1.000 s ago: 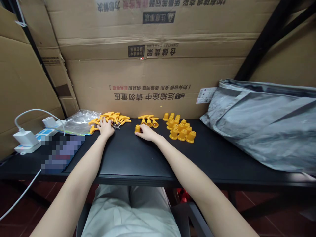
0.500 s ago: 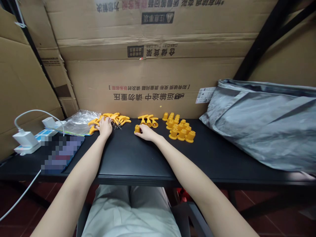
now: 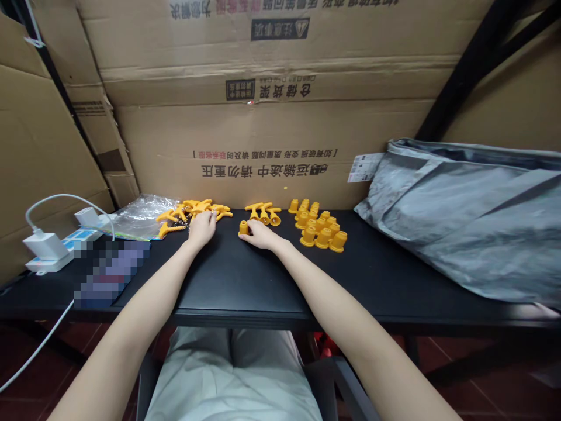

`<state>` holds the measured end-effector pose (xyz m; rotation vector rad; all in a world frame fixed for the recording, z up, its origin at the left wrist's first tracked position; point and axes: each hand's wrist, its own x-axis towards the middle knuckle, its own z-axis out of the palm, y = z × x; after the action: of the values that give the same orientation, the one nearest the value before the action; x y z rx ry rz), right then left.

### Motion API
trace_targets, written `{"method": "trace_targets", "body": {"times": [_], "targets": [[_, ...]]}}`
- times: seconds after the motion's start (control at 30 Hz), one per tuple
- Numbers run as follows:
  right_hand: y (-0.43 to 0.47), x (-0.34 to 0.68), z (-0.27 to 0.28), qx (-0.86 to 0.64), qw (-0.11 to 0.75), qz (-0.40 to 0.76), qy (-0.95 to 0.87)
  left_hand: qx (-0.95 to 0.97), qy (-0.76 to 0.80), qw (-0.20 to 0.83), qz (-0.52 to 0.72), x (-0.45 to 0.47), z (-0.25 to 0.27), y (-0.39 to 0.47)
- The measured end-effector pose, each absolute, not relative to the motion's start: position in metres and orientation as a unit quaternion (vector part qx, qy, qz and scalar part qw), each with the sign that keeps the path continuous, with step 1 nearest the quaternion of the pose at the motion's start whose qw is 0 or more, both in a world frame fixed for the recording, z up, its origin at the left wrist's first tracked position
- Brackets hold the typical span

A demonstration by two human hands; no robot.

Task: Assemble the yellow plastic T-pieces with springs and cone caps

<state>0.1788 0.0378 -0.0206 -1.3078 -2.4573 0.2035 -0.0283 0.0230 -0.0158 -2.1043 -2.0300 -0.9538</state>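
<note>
Gripping flanged yellow cup (image 3: 243, 228) between fingers of right hand (image 3: 262, 235), narrow end up, at worktop (image 3: 245, 280) level, near three yellow T-handled pieces (image 3: 265, 214). Holding left hand (image 3: 202, 228) at near side of yellow handle pile (image 3: 197, 206); unable to tell left fingers together or apart. Note, farther right, upright yellow cup group (image 3: 322, 235).

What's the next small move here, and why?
Perhaps have the left hand pinch one small metal part, unless it holds one: it is beside them, near the yellow handles, while the right hand holds a yellow cup. The left grip is unclear.
</note>
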Motion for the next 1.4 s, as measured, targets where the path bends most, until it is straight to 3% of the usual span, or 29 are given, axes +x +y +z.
{"method": "trace_targets", "body": {"times": [0.23, 0.5, 0.83, 1.13, 1.4], "targets": [[0.035, 0.178, -0.019, -0.459, 0.177, 0.067, -0.868, -0.775, -0.563, -0.018, -0.286, -0.014, -0.038, 0.03], [0.028, 0.185, 0.0, -0.512, 0.185, -0.026, -0.839, -0.768, -0.562, -0.05, -0.303, -0.015, -0.034, 0.027], [0.021, 0.178, 0.0, -0.464, 0.157, -0.023, -0.872, -0.781, -0.553, -0.052, -0.286, -0.013, -0.032, 0.024], [0.024, 0.18, -0.003, -0.468, 0.162, -0.005, -0.869, -0.79, -0.59, 0.04, -0.163, -0.023, 0.004, -0.001], [0.025, 0.18, -0.007, -0.462, 0.171, 0.009, -0.87, -0.701, -0.713, -0.018, 0.004, -0.026, 0.018, -0.011]]}}
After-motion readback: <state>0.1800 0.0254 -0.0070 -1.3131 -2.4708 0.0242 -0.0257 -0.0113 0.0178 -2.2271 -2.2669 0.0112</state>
